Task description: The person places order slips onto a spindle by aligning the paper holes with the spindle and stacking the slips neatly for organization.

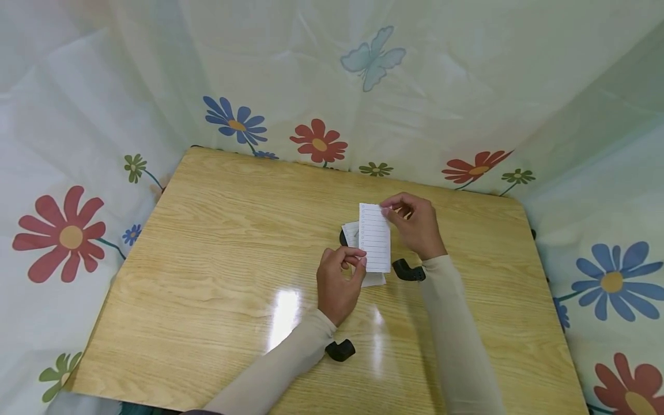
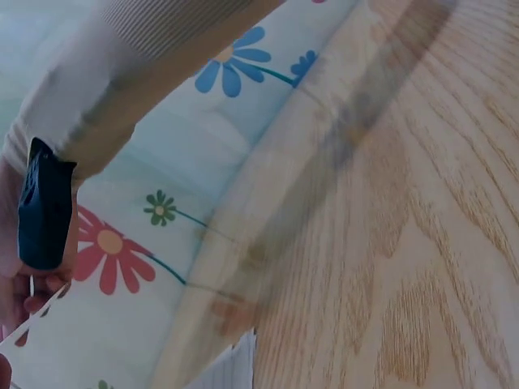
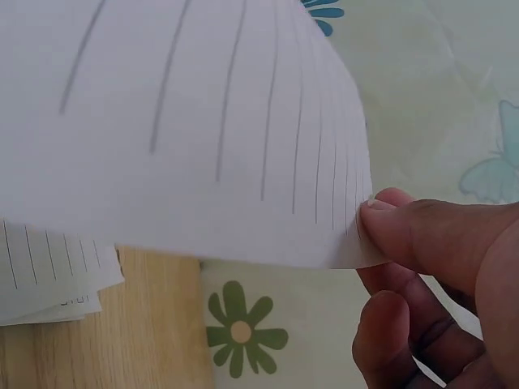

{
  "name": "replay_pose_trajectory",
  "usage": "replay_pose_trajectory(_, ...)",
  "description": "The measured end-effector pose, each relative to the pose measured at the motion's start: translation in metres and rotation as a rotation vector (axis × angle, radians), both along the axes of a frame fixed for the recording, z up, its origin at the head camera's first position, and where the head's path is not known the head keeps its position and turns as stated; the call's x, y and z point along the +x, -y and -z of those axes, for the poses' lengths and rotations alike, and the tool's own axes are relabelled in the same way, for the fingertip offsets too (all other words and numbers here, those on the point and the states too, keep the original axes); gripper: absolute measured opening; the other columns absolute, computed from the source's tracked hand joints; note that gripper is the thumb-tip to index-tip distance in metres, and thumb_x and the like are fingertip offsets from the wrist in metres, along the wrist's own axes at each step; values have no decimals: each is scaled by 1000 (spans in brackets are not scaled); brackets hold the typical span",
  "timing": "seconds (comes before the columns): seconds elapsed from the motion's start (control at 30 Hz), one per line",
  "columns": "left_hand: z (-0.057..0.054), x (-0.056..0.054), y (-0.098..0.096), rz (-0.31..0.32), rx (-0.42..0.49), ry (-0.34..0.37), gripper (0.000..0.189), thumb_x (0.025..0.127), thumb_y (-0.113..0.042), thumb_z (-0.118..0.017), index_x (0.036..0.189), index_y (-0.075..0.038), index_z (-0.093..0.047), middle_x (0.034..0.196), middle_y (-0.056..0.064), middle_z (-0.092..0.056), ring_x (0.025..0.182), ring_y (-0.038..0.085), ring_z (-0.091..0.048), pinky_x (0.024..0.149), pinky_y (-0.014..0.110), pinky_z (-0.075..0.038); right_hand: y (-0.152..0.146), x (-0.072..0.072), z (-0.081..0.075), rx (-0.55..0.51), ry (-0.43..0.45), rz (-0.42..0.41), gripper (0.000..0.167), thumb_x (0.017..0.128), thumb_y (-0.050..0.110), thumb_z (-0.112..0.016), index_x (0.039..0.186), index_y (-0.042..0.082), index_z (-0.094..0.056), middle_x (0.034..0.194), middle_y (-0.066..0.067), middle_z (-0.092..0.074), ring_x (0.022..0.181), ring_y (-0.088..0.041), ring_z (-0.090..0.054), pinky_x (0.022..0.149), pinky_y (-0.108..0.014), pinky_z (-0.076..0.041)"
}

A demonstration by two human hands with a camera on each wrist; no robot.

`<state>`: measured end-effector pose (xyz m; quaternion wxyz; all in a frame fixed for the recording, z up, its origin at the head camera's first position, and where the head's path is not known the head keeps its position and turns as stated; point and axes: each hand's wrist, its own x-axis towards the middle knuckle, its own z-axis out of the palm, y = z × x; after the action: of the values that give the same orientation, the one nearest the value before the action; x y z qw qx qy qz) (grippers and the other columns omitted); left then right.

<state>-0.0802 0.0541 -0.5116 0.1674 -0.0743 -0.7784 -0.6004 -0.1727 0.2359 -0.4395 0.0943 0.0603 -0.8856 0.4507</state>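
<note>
A white lined sheet of paper with small checkboxes down its left side is held up over the table. My right hand pinches its upper right corner between thumb and fingers; in the right wrist view the thumb presses on the corner of the curving sheet. At the lower left edge of the sheet, my left hand pinches it with thumb and forefinger. Beneath lie more lined papers, loosely stacked and partly hidden. The right wrist view shows these papers with uneven, fanned edges.
The wooden table spreads out around the papers. A black rounded object shows at the left edge of the stack. Black pieces sit at both wrists. A flower-printed curtain stands behind and beside the table.
</note>
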Motion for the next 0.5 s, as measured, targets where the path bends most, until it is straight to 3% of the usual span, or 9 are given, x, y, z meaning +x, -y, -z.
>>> replay_pose_trajectory(0.37,0,-1,-3,-25,-2,-20,10,99,-16,-74,108,-18,-77,83,-2,-74,82,17,-53,75,43,-50,3,-5,0,15,-21,-30,11,102,13,-71,107,13,-81,102,-7,-76,77,-20,-59,65,-26,-45)
replay_pose_trajectory(0.5,0,0,-3,-36,8,-41,15,98,-14,-75,113,-17,-78,83,-1,-74,81,17,-53,74,42,-49,4,-8,3,13,-26,-66,15,104,11,-69,109,14,-82,106,-7,-76,81,-19,-59,68,-26,-45)
